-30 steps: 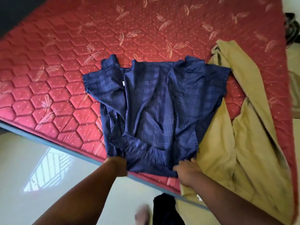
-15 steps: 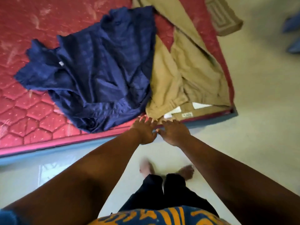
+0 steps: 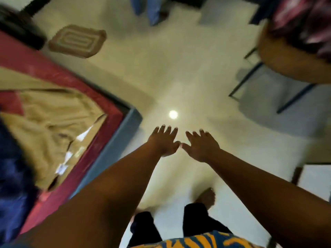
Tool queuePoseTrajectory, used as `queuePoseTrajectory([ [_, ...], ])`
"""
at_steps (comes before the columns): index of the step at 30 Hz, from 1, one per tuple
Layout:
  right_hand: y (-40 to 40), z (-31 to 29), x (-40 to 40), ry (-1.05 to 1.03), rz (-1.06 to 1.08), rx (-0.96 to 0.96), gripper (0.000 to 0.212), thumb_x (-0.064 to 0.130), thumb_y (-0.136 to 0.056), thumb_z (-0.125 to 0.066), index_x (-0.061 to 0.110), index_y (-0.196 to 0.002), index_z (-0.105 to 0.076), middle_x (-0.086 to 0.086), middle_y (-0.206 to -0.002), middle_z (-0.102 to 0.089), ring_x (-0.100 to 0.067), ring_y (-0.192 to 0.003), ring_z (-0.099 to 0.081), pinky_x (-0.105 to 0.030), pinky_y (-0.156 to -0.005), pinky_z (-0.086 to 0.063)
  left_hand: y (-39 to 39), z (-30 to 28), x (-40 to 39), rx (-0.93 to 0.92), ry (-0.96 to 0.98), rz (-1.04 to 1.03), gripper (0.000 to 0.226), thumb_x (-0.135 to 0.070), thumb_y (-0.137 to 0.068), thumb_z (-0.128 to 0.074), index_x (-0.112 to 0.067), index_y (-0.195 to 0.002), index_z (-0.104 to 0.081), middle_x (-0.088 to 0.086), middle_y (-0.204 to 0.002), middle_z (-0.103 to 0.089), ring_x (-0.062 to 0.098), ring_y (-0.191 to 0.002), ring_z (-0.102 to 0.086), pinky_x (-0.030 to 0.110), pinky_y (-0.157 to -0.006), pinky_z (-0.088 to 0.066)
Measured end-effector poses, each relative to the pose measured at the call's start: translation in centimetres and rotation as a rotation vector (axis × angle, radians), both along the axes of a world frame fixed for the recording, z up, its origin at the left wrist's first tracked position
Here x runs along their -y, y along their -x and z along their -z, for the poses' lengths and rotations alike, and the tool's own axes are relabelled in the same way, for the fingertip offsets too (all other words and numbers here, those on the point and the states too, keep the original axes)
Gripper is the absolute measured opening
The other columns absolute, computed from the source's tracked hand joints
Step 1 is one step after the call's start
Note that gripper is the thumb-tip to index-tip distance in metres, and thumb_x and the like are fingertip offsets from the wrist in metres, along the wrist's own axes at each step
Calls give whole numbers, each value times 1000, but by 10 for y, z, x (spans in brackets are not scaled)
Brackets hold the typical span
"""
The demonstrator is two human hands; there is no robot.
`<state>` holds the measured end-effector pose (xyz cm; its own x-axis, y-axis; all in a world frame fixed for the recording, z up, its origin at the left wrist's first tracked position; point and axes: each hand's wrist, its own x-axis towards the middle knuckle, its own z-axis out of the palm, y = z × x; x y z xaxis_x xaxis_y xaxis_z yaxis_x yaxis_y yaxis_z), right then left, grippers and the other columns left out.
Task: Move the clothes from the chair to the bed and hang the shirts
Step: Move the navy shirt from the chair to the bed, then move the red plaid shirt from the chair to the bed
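Note:
My left hand and my right hand are stretched out side by side over the pale floor, fingers spread and holding nothing. On the left lies the red mattress of the bed with khaki trousers spread on it and a navy checked shirt at the far left edge. At the top right stands a chair with a brown seat and dark metal legs, and a blurred pink and dark patterned garment lies on it.
A small brown mat lies on the floor beyond the bed corner. Blue items stand at the top. A white panel sits at the right edge. My bare feet stand on the glossy floor, which reflects a lamp.
Both hands let go of the navy shirt and left the bed edge. The view swung right, away from the bed, bringing the chair with clothes into sight.

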<state>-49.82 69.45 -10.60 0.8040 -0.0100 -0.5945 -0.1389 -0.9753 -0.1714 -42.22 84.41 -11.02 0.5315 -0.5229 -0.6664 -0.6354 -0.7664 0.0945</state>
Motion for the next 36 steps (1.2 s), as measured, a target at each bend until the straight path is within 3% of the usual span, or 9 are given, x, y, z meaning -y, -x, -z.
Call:
queuePoseTrajectory([
  [3, 30, -12, 100, -10, 160, 35, 104, 79, -81, 13, 14, -155, -20, -16, -156, -32, -39, -146, -20, -49, -118, -15, 9, -13, 109, 14, 29, 153, 66, -52, -102, -17, -19, -156, 3, 10, -164, -3, 30, -151, 1, 45, -121, -1],
  [6, 49, -25, 181, 11, 327, -7, 75, 64, -97, -13, 18, -157, -10, -12, -161, -20, -35, -150, -9, -45, -121, -7, 11, -29, 196, 30, 82, 274, 66, -51, -102, -18, -19, -156, 2, 10, -164, -4, 30, -151, 1, 44, -121, -1],
  [14, 40, -59, 333, -13, 592, 65, 68, 59, -100, -18, 23, -157, -12, -5, -163, -16, -33, -151, -5, -45, -121, -5, -17, -58, 375, 61, 144, 414, 65, -50, -103, -18, -19, -156, 2, 10, -164, -3, 30, -151, 3, 44, -121, 1],
  [22, -44, -80, 447, 24, 596, 97, 68, 60, -100, -24, 22, -156, -16, -7, -161, -22, -33, -150, -9, -46, -121, -9, -94, -57, 490, 7, 183, 418, 67, -53, -101, -14, -19, -156, 0, 11, -164, -3, 31, -151, 2, 45, -121, -1],
  [29, -123, -114, 547, 24, 614, 148, 67, 60, -100, -24, 24, -156, -14, -5, -162, -20, -29, -150, -12, -46, -121, -6, -197, -97, 594, 43, 177, 336, 67, -55, -101, -14, -21, -156, 4, 7, -164, 4, 29, -150, 7, 47, -122, 2],
  [36, -182, -138, 669, 9, 605, 256, 67, 58, -99, -29, 24, -156, -16, -4, -162, -20, -29, -151, -6, -45, -121, -4, -250, -126, 711, 82, 247, 301, 68, -57, -100, -17, -24, -156, 3, 6, -164, 4, 28, -150, 8, 46, -121, 4],
])
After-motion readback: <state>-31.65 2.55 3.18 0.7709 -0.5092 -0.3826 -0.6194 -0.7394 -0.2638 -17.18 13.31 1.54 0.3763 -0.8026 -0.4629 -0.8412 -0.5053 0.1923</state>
